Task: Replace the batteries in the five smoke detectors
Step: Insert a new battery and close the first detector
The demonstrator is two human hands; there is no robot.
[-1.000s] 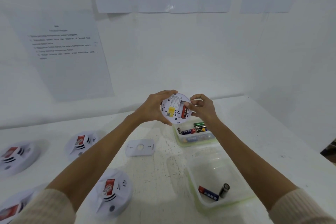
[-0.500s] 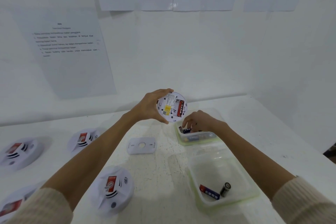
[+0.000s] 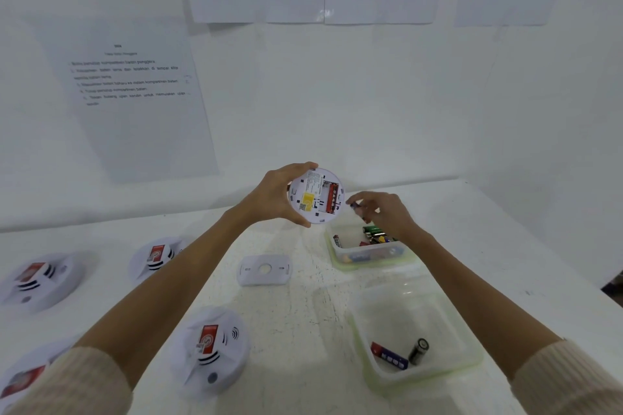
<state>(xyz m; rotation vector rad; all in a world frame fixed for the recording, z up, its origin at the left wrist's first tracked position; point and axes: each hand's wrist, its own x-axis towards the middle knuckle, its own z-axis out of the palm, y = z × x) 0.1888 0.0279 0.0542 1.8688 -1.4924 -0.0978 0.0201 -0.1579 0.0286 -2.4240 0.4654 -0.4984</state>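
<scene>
My right hand (image 3: pixel 381 212) is closed in a pinch on a small dark battery (image 3: pixel 358 209), thumb and fingertips round it. It is blurred, so I cannot read which end is plus. Just left of it, nearly at the battery tip, my left hand (image 3: pixel 274 200) grips the smoke detector (image 3: pixel 312 199) by the rim, fingers curled over the top edge, thumb under. The back faces me and it is held up off the table (image 3: pixel 303 313). The battery bay (image 3: pixel 330 195) is the red slot on the side nearest my right hand, open; I cannot tell if a cell already sits in it. My read of the step: seat this new cell. To do it well I should check the polarity marks first, lead with the spring end, press flat till flush, and hold my left hand steady so the disc doesn't twist. Right under my right hand is the far tub (image 3: pixel 337 263) with several batteries. Nearer me, beside my right forearm, the near tub (image 3: pixel 472 360) holds a red-blue cell (image 3: pixel 389 356) and a black cell (image 3: pixel 418 351), probably the old ones. Below my left hand lies the cover plate (image 3: pixel 264 269), needed next. Round my left forearm are four other detectors: one close (image 3: pixel 210 347), one further (image 3: pixel 156 256) and two far left (image 3: pixel 38 279) (image 3: pixel 20 381).
</scene>
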